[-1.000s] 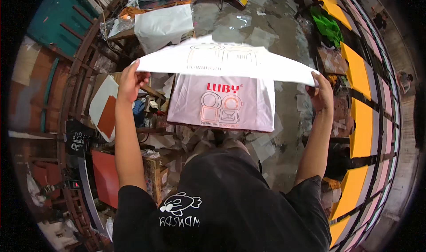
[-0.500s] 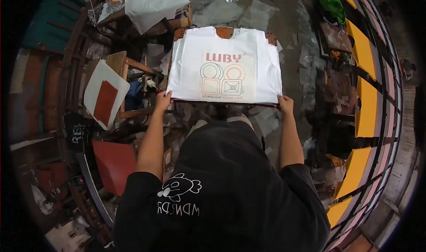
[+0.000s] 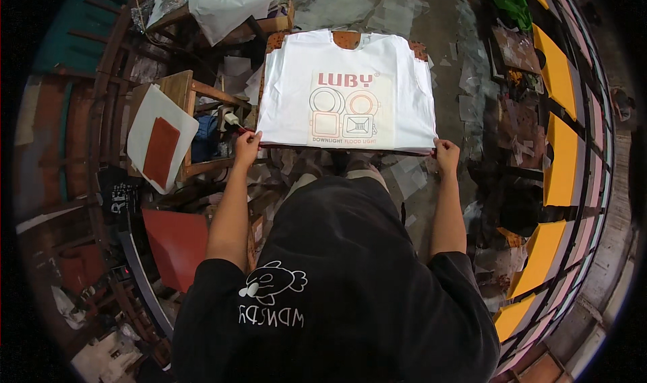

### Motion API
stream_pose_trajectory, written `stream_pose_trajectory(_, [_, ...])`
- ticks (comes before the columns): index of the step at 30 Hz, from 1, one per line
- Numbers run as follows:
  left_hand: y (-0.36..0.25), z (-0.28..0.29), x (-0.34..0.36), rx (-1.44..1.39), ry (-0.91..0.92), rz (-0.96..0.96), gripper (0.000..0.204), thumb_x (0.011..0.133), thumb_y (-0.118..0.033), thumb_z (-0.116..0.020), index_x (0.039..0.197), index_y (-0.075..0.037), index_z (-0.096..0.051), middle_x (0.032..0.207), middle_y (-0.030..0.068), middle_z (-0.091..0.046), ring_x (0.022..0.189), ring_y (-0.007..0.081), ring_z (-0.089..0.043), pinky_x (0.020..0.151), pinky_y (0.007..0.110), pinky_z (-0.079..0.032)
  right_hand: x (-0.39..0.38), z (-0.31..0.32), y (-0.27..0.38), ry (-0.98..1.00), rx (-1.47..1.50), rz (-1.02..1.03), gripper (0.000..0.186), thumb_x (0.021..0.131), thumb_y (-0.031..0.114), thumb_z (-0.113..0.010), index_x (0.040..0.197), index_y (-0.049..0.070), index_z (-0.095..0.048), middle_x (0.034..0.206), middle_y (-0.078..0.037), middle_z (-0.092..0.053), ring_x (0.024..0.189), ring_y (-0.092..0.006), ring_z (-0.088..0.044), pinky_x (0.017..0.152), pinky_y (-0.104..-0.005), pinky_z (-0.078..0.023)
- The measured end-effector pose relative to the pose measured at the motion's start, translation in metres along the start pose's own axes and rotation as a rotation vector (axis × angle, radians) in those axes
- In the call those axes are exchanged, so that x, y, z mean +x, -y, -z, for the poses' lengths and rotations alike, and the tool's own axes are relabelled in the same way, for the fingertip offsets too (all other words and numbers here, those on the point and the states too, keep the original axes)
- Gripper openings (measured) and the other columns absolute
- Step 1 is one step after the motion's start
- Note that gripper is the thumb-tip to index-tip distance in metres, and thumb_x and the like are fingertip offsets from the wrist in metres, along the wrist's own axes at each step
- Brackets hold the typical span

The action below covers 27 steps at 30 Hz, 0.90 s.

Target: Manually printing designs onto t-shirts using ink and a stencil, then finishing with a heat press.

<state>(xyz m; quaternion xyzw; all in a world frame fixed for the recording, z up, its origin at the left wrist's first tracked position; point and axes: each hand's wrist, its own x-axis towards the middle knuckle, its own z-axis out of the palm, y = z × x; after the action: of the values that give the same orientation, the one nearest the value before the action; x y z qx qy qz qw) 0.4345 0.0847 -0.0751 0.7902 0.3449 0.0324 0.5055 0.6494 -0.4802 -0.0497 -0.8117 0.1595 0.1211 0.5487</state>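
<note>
A white T-shirt [image 3: 283, 93] lies spread flat in front of me, with a red, black and orange print on a cream patch in its middle. Under it is a rust-brown board [image 3: 347, 40], which shows at the neckline and the far corners. My left hand [image 3: 247, 148] is closed at the shirt's near left corner, fingers pinching the fabric edge. At the near right corner my right hand [image 3: 446, 156] pinches the cloth likewise. The fabric is drawn out between both hands, and its near edge runs fairly straight.
Left of the shirt, a wooden frame [image 3: 222, 93] bears a white panel [image 3: 182, 123] with a brown rectangle. A red panel [image 3: 176, 248] leans nearer me. Along the right side stands a rack with yellow sheets [image 3: 559, 161]. Paper scraps [image 3: 397, 12] litter the floor.
My right hand has moved outward to the right with the shirt's corner. The cloth looks wider and smoother, and sits slightly farther up in view. My left hand has shifted only a little.
</note>
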Motion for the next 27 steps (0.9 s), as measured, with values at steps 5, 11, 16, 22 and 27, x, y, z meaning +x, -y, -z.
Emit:
stream_pose_trajectory(5, [0.01,0.001,0.001,-0.057,0.006,0.003,0.028,0.091,-0.025,-0.066,0.081,0.001,-0.061,0.064,0.0031,-0.06,0.054,0.0109,-0.056,0.051,0.028,-0.044,-0.002,0.0,0.001,-0.005,-0.02,-0.011,0.024,0.086,0.018,-0.069,0.082,-0.005,-0.066,0.065,-0.003,-0.059,0.052,-0.01,-0.055,0.049,-0.025,-0.046])
stream_pose_trajectory(11, [0.005,-0.001,0.001,-0.004,0.007,0.015,0.028,0.092,-0.025,-0.064,0.078,-0.001,-0.059,0.064,0.0035,-0.06,0.054,0.0113,-0.056,0.052,0.029,-0.044,0.005,0.003,-0.021,-0.011,-0.213,0.028,0.026,0.083,0.021,-0.07,0.08,-0.005,-0.067,0.062,-0.005,-0.061,0.052,-0.0124,-0.057,0.052,-0.0298,-0.046])
stream_pose_trajectory(16, [0.019,-0.006,0.0,0.142,-0.07,0.056,0.029,0.088,-0.026,-0.068,0.077,-0.002,-0.056,0.059,0.0028,-0.055,0.052,0.0125,-0.051,0.052,0.029,-0.042,0.005,0.002,-0.028,-0.119,-0.471,0.192,0.026,0.082,0.023,-0.068,0.082,-0.002,-0.069,0.067,-0.013,-0.066,0.062,-0.023,-0.065,0.062,-0.0355,-0.049])
stream_pose_trajectory(22, [-0.008,-0.01,-0.022,0.186,-0.15,0.054,0.033,0.087,-0.027,-0.07,0.077,-0.004,-0.05,0.063,0.0033,-0.056,0.059,0.0127,-0.052,0.058,0.03,-0.044,-0.024,0.007,0.005,-0.134,-0.747,0.244,0.024,0.084,0.025,-0.064,0.087,0.001,-0.067,0.085,-0.016,-0.069,0.081,-0.0346,-0.066,0.071,-0.0411,-0.051])
stream_pose_trajectory(27, [0.042,-0.008,-0.095,0.114,-0.16,0.246,0.028,0.088,-0.029,-0.068,0.082,-0.007,-0.053,0.068,0.0048,-0.057,0.062,0.0137,-0.053,0.061,0.031,-0.045,-0.06,-0.025,0.064,-0.218,-0.825,0.49,0.022,0.087,0.026,-0.062,0.078,0.006,-0.062,0.077,-0.015,-0.067,0.075,-0.0359,-0.064,0.066,-0.0445,-0.049])
